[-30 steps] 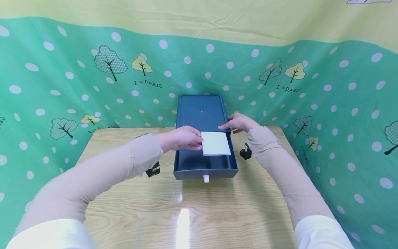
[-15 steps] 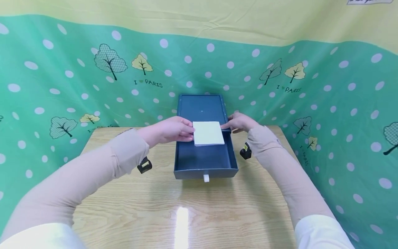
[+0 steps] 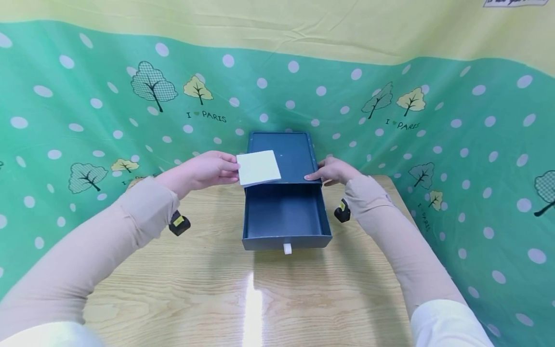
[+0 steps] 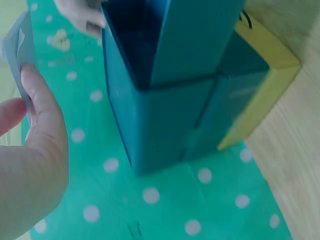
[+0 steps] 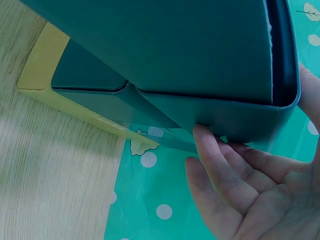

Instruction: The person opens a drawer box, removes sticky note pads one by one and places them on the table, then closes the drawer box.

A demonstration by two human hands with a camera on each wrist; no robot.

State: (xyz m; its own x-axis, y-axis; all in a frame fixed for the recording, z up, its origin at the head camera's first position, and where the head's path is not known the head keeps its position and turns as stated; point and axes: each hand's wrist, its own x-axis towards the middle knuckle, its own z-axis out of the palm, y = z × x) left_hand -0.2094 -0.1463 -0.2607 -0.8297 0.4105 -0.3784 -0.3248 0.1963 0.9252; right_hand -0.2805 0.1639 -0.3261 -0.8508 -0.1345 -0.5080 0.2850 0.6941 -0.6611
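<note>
Pinching a white square pad (image 3: 259, 167), our left hand (image 3: 210, 168) has shifted leftward; right of it, our right hand (image 3: 336, 170) still clasps a dark-blue rectangular box (image 3: 294, 156).

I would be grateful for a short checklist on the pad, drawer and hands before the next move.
1. White pad secure: ok, its edge is between the thumb and fingers of the left hand.
2. Casing steadied: ok, the right hand holds its front right corner, thumb on top.
3. Pad clear of the casing: ok, the left wrist view shows them apart.
4. Drawer shut: not ok, it stands open.
5. White pull tab free: ok, neither hand touches it.
6. Drawer's rear part clear: cannot tell, the casing hides it.
</note>
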